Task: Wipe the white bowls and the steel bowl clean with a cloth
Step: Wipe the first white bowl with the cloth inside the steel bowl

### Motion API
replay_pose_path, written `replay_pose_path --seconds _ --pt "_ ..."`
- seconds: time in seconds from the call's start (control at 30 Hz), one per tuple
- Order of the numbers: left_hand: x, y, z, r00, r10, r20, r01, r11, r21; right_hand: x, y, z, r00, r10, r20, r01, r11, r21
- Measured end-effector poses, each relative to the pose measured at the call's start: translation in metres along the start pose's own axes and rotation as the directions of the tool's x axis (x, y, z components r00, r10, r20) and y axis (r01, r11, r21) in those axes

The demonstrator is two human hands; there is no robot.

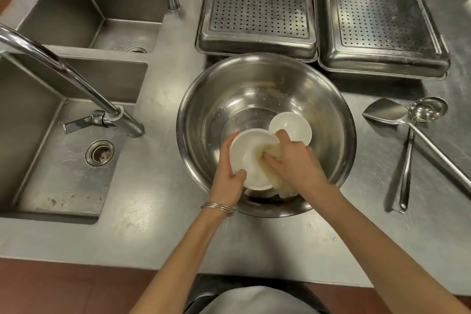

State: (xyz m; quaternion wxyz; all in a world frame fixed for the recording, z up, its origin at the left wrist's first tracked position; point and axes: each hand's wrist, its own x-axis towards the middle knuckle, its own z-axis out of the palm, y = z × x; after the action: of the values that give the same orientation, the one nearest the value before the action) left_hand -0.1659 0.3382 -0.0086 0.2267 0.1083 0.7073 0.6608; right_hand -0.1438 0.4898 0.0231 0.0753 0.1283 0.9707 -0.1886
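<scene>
A large steel bowl stands on the steel counter in front of me. Inside it my left hand grips the rim of a white bowl, tilted toward me. My right hand presses a pale yellowish cloth into that bowl; the cloth's end hangs below my wrist. A second white bowl rests inside the steel bowl just behind my right hand. Another white piece shows under the held bowl, mostly hidden.
Two sinks with taps lie to the left. Two perforated steel trays sit behind the steel bowl. A steel spatula and ladle lie on the counter at right.
</scene>
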Motion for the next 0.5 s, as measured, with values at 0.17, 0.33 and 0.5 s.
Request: replay_pose_path --seconds 0.17,0.33,0.5 --pt "0.022 0.005 -0.037 0.904 -0.136 0.405 0.071 0.983 0.17 -0.003 -0.003 0.004 0.986 -0.124 0.111 0.136 0.985 -0.108" --pt "0.009 0.002 -0.014 0.997 -0.07 0.034 0.069 0.997 0.034 0.008 0.004 0.003 0.996 -0.012 -0.089 0.011 1.0 -0.021" --pt "-0.006 -0.005 0.013 0.99 0.063 -0.127 -0.062 0.998 0.012 -0.002 0.008 0.007 0.995 0.044 -0.085 -0.036 0.995 0.089"
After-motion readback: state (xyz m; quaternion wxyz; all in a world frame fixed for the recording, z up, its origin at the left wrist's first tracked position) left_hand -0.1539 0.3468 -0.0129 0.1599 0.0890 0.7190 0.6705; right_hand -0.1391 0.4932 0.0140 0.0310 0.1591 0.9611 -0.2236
